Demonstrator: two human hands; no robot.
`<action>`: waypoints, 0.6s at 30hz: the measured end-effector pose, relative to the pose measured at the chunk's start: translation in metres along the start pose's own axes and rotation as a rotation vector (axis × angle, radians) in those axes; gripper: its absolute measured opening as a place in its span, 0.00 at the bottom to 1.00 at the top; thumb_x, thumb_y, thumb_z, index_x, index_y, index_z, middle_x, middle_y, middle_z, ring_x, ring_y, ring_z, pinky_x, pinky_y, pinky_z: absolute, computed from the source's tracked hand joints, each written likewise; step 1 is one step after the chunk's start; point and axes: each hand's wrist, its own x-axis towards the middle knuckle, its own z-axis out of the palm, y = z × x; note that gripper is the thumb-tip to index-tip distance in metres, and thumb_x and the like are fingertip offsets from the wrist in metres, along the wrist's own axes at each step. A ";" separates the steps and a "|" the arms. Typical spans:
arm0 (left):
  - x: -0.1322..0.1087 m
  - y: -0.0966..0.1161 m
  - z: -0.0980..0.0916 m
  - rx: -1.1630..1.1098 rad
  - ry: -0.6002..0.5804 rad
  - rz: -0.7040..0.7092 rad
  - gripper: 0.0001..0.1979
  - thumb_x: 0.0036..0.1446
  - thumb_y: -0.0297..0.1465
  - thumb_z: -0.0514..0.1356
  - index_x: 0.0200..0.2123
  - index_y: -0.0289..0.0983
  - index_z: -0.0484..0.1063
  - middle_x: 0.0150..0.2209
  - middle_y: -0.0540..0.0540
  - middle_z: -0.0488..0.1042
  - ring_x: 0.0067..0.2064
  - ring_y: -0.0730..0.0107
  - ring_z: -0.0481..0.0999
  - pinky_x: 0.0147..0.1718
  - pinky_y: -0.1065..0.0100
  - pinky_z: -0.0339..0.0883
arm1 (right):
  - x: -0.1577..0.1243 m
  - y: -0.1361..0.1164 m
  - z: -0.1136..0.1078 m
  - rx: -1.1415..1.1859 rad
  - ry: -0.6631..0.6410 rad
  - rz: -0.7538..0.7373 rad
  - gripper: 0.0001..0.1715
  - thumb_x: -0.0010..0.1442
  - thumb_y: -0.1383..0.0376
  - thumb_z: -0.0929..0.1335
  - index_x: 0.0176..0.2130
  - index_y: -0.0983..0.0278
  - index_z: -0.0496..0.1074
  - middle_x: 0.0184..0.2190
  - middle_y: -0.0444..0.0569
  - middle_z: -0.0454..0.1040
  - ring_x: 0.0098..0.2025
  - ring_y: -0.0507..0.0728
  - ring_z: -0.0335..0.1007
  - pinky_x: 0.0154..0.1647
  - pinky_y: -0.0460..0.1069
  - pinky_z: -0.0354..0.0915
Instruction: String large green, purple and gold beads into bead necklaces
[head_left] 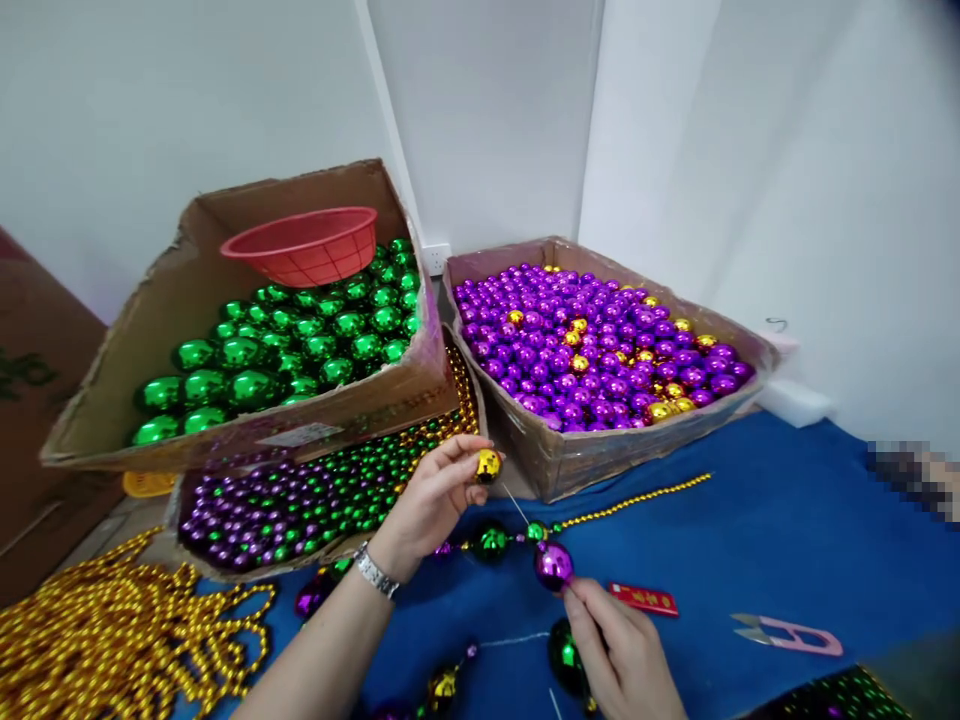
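My left hand, wearing a silver watch, pinches a shiny gold bead between thumb and fingers. A thin pale line, string or needle, slants from near that bead toward a small green bead. My right hand closes its fingertips at the lower edge of a large purple bead; whether they also grip string there is hidden. Beside these lies a strand with a large green bead. Another dark green bead sits just left of my right hand, close to more strung beads.
Cardboard boxes hold green balls, purple and gold balls, and smaller mixed beads. A red basket rests on the green balls. Gold bead chains pile left. Thread snips and a red packet lie on blue cloth.
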 end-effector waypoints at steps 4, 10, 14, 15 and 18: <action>-0.021 -0.012 -0.013 -0.051 0.050 -0.043 0.11 0.56 0.29 0.61 0.43 0.36 0.73 0.38 0.45 0.72 0.37 0.68 0.75 0.34 0.68 0.72 | -0.002 0.000 0.007 -0.049 -0.032 -0.045 0.12 0.67 0.66 0.58 0.37 0.62 0.68 0.26 0.46 0.72 0.27 0.53 0.70 0.30 0.44 0.63; -0.032 -0.010 -0.014 -0.054 0.053 -0.066 0.14 0.56 0.30 0.61 0.46 0.35 0.73 0.38 0.43 0.74 0.37 0.65 0.78 0.37 0.66 0.73 | -0.003 0.000 0.012 -0.081 -0.100 -0.022 0.15 0.68 0.65 0.56 0.34 0.62 0.67 0.24 0.46 0.70 0.24 0.52 0.67 0.28 0.44 0.62; -0.032 -0.011 -0.015 -0.063 0.054 -0.071 0.14 0.56 0.29 0.61 0.47 0.34 0.72 0.39 0.43 0.74 0.36 0.66 0.78 0.36 0.67 0.73 | -0.002 -0.002 0.011 -0.110 -0.075 -0.058 0.16 0.68 0.65 0.57 0.33 0.62 0.68 0.24 0.46 0.70 0.24 0.52 0.68 0.28 0.44 0.63; -0.032 -0.011 -0.015 -0.062 0.054 -0.071 0.14 0.57 0.29 0.61 0.47 0.34 0.72 0.39 0.43 0.74 0.36 0.66 0.78 0.36 0.67 0.74 | -0.002 -0.003 0.011 -0.115 -0.062 -0.067 0.16 0.68 0.64 0.56 0.33 0.62 0.68 0.24 0.46 0.70 0.24 0.52 0.68 0.28 0.44 0.63; -0.030 -0.013 -0.016 -0.049 0.060 -0.066 0.14 0.57 0.30 0.61 0.47 0.35 0.71 0.40 0.43 0.74 0.35 0.66 0.78 0.34 0.67 0.74 | -0.001 -0.003 0.010 -0.122 -0.046 -0.084 0.19 0.69 0.63 0.56 0.31 0.62 0.68 0.22 0.46 0.70 0.23 0.52 0.68 0.27 0.43 0.64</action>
